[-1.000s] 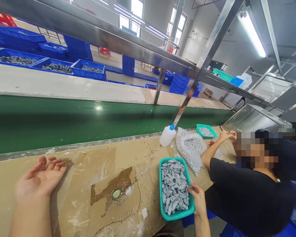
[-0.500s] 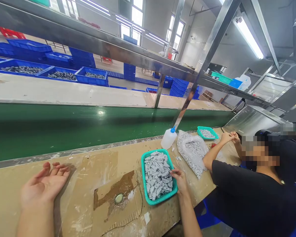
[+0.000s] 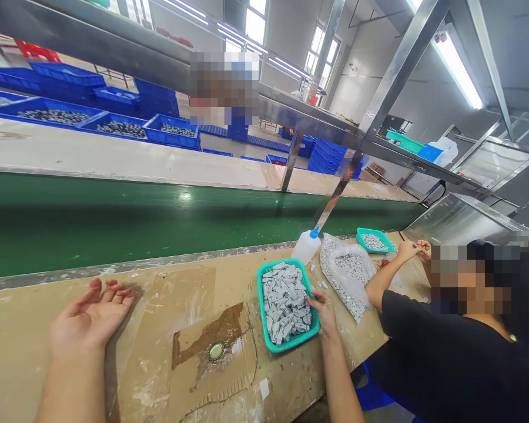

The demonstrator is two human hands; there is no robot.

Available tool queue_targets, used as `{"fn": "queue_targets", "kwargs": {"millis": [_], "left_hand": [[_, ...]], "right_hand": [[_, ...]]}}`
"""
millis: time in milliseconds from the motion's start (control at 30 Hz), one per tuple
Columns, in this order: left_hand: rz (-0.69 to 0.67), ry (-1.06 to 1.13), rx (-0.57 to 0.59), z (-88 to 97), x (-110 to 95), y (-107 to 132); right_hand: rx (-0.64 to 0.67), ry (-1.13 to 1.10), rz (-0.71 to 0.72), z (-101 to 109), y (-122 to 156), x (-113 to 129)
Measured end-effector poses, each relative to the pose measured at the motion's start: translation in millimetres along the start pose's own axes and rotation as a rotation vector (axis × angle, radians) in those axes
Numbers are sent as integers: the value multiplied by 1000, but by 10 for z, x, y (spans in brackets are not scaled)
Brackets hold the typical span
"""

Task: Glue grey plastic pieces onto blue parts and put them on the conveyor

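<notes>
My left hand (image 3: 90, 317) lies palm up on the brown tabletop at the left, fingers loosely curled and apart, nothing in it. With its thumb and fingers, my right hand (image 3: 326, 311) grips the right rim of a green plastic basket (image 3: 264, 332). Inside the basket is a heap of small grey rectangular pieces (image 3: 286, 299); my fingertips reach over the rim beside them. Left of the basket, a piece of wet-stained cardboard (image 3: 233, 376) bears a small round cap-like disc (image 3: 216, 351).
Beyond the basket stand a white squeeze bottle (image 3: 306, 248) with a blue top and an open clear bag (image 3: 348, 276) of small pieces. A second green basket (image 3: 374, 249) sits near a co-worker in black (image 3: 458, 352) at right. A green conveyor belt (image 3: 158, 229) runs behind.
The basket has slid slightly away from me across the table, with my right hand on its rim. My left hand keeps its pose. The view has shifted a little.
</notes>
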State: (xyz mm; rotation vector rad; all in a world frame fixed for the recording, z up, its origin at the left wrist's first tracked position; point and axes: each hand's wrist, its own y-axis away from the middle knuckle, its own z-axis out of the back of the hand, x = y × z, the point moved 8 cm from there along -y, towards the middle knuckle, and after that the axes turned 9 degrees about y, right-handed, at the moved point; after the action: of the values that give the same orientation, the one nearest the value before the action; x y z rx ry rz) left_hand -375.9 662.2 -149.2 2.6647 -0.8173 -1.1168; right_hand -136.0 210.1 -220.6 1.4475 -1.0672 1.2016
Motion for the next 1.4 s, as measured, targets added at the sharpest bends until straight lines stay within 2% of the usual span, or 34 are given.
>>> {"fn": "queue_targets", "kwargs": {"millis": [100, 267, 600, 767, 1167, 1400], "left_hand": [[96, 187, -102, 61, 86, 36], [106, 338, -169, 77, 154, 66], [97, 366, -186, 103, 151, 76], [97, 358, -188, 59, 146, 120], [100, 355, -182, 74, 166, 92], [99, 363, -172, 67, 165, 99]], "right_hand": [[35, 22, 2, -53, -28, 47], [88, 46, -13, -81, -28, 84], [50, -7, -33, -44, -60, 14], [33, -43, -24, 12, -129, 60], [64, -63, -74, 59, -222, 12], [103, -28, -49, 49, -231, 17]]}}
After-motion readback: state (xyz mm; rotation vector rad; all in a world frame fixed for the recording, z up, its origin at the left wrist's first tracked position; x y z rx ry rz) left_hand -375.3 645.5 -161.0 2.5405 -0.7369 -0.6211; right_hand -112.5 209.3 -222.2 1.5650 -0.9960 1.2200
